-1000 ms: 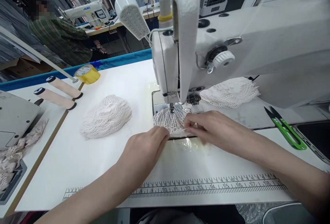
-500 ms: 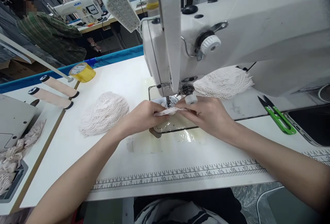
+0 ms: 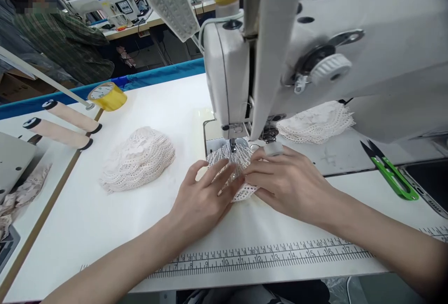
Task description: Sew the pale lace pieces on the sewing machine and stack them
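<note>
A piece of white openwork lace (image 3: pixel 241 194) lies gathered in folds beneath the needle area of the white sewing machine (image 3: pixel 229 71). My left hand (image 3: pixel 205 196) rests on its left side, fingers spread and stretched over the lace. From the right, my right hand (image 3: pixel 283 180) lays its extended fingers on the same piece, close to the left fingertips. Both hands are open and press the lace down; my right thumb tip is partly hidden. The presser foot (image 3: pixel 233 144) stands just beyond the fingers, at the lace's folds.
Left of the machine sits a lace pile (image 3: pixel 140 159); another lace pile (image 3: pixel 317 122) lies behind the right hand. Yellow tape (image 3: pixel 108 96), thread cones (image 3: pixel 58 134), green thread snips (image 3: pixel 394 176) and a phone (image 3: pixel 429 178) surround the work. A printed ruler (image 3: pixel 259 262) runs along the front edge. A person (image 3: pixel 63 43) works beyond.
Both hands have let go of their pinch on the raised lace edge and now lie over it, nearer to me. The lace is spread flatter under the needle. My view has moved closer to the machine.
</note>
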A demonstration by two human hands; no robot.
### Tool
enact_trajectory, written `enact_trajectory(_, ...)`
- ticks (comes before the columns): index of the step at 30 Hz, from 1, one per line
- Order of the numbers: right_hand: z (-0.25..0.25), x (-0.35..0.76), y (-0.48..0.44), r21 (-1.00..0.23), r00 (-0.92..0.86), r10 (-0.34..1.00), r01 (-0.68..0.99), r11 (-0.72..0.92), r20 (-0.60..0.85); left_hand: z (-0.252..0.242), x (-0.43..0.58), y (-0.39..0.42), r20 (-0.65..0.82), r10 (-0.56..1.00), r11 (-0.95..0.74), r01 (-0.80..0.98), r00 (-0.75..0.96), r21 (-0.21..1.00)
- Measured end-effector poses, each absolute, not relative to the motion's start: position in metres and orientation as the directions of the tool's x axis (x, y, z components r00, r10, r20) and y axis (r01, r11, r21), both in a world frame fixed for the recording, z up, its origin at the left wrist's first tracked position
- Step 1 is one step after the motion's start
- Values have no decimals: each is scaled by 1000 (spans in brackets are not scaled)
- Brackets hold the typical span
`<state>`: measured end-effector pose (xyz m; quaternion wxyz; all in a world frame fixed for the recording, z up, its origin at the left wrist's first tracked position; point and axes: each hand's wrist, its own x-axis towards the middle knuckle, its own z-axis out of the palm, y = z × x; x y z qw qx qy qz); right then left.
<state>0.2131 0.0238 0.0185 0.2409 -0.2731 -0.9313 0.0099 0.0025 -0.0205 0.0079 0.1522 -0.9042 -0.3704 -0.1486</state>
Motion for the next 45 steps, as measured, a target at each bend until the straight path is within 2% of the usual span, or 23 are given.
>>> enact_trajectory(11, 15, 213, 30, -202, -710, 559, 528, 825, 429, 2, -3, -9, 379, 651, -705, 709, 658, -21)
enact_trajectory(19, 8, 210, 40, -166, -682, 592, 585, 794, 430, 0, -7, 6, 350, 682, -682, 731, 642, -11)
enact_trajectory(26, 1, 211, 47, -76, -668, 591, 631, 772, 453, -3, -8, 15, 387, 693, -664, 748, 608, 13)
enact_trajectory(29, 0, 210, 48, -84, -677, 565, 604, 793, 472, -2, -7, 16, 371, 741, -637, 760, 559, 128)
enact_trajectory(31, -1, 209, 48, -129, -640, 593, 620, 774, 489, 1, -6, 18, 334, 806, -580, 766, 489, 277)
enact_trajectory(34, -1, 206, 49, -268, -525, 717, 687, 675, 459, 6, -4, 23, 247, 890, -457, 733, 385, 505)
enact_trajectory(37, 1, 205, 48, -398, -458, 811, 711, 580, 364, 10, -4, 26, 206, 909, -411, 698, 362, 586)
enact_trajectory(39, 2, 205, 46, -409, -471, 814, 705, 579, 341, 10, -4, 26, 209, 904, -422, 696, 373, 581)
enact_trajectory(41, 3, 206, 44, -368, -511, 777, 687, 626, 368, 9, -5, 23, 234, 884, -464, 710, 404, 530)
enact_trajectory(43, 2, 207, 41, -311, -568, 708, 643, 700, 420, 6, -4, 16, 303, 837, -546, 736, 456, 399)
enact_trajectory(45, 0, 209, 40, -240, -614, 624, 593, 769, 484, 3, -3, 7, 394, 753, -630, 750, 526, 201)
